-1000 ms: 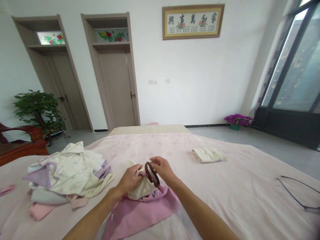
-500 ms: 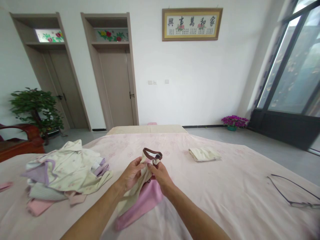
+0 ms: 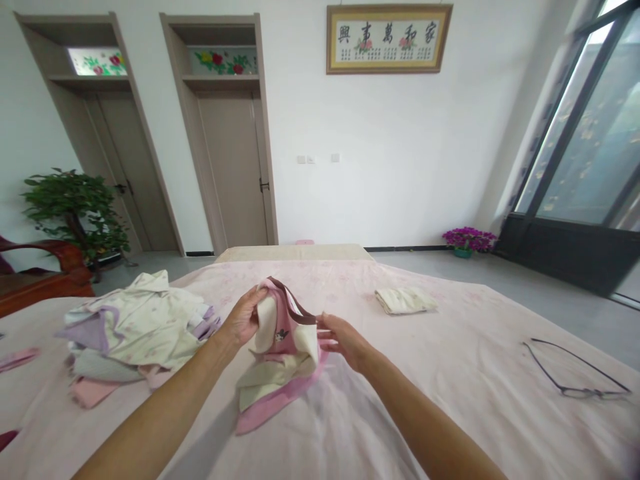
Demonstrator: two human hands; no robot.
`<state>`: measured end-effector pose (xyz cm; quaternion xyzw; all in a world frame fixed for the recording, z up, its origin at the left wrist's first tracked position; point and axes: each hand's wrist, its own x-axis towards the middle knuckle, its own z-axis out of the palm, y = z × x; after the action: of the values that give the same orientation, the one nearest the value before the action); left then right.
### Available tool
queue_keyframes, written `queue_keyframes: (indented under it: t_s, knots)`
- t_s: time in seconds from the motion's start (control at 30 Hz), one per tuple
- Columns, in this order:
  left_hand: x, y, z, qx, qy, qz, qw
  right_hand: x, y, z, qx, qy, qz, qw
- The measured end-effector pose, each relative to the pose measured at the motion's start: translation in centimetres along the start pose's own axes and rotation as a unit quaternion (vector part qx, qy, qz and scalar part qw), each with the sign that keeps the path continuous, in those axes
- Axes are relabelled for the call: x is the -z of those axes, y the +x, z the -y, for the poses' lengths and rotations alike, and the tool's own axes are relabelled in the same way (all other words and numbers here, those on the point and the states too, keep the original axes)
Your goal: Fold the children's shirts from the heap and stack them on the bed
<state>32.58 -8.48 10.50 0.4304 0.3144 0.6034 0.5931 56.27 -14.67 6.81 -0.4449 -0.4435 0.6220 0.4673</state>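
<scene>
Hands that are bunched together at the collar half a second ago now stand apart, with the brown neckband slanting between them and a small dark print turned into view.

Far left on the pale pink cover [image 3: 450, 413] lies a narrow pink strip [image 3: 20, 360], and just right of it a loose heap of clothes [image 3: 145, 327], cream and lilac over grey and pink. Set off to that side, it seems to be kept out of the working space in front of the person.

Next comes the left hand [image 3: 246, 317], closed on the upper left corner of the pink and cream garment [image 3: 280, 360], thumb on top. It appears to carry most of the weight, since the cloth hangs from there, its lower end down at the cover.

At the other end of the brown neckband [image 3: 295, 307] is the right hand [image 3: 345, 337], half open, fingertips at the garment's edge; whether they pinch the cloth I cannot tell. Holding the corners apart probably serves to spread the collar.

Farther right a folded cream cloth [image 3: 405, 301] lies flat, well apart from the heap, perhaps to keep it neat. Eyeglasses [image 3: 570, 392] rest at far right, arms unfolded, likely set aside there to stay clear of the fabric.
</scene>
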Motion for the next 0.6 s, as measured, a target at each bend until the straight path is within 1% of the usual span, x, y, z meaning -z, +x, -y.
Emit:
queue_keyframes:
  t_s: [0.03,0.07,0.1,0.17,0.23,0.33,0.4,0.47,0.53,0.57,0.6]
  knots:
    - [-0.5,-0.2,0.1,-0.007,0.001,0.000,1.000,-0.9,-0.8,-0.7,0.013,-0.008,0.029,0.999]
    - [-0.9,-0.4,0.3,-0.013,0.002,0.001,1.000,-1.9,-1.7,-1.4,0.030,-0.004,0.045,0.999]
    - [-1.2,-0.6,0.3,-0.017,0.002,0.000,1.000,-2.7,-2.6,-2.0,0.049,0.002,0.048,0.998]
    - [-1.6,-0.7,0.3,-0.021,-0.005,-0.006,1.000,-4.1,-4.2,-2.9,0.093,0.032,0.034,0.995]
    - [-1.6,-0.7,0.0,-0.022,-0.027,-0.018,0.999,-4.9,-5.2,-3.7,0.127,0.069,0.006,0.989]
    - [-1.5,-0.6,-0.6,-0.018,-0.068,-0.022,0.997,-5.4,-5.2,-4.8,0.164,0.082,-0.010,0.983]
    - [-1.4,-0.6,-0.9,-0.010,-0.086,-0.005,0.996,-5.4,-4.2,-5.4,0.167,0.051,-0.014,0.985]
    - [-0.9,-0.5,-1.3,0.001,-0.091,0.020,0.996,-5.0,-2.6,-5.4,0.139,0.028,-0.043,0.989]
    - [0.2,-0.3,-1.8,0.003,-0.067,0.039,0.997,-3.7,-0.8,-4.4,0.113,0.023,-0.094,0.989]
    - [0.9,-0.1,-2.2,0.002,-0.034,0.050,0.998,-2.7,0.0,-3.4,0.120,0.012,-0.126,0.985]
    - [1.8,0.0,-2.7,0.001,0.015,0.063,0.998,-1.6,0.8,-2.2,0.146,-0.011,-0.170,0.974]
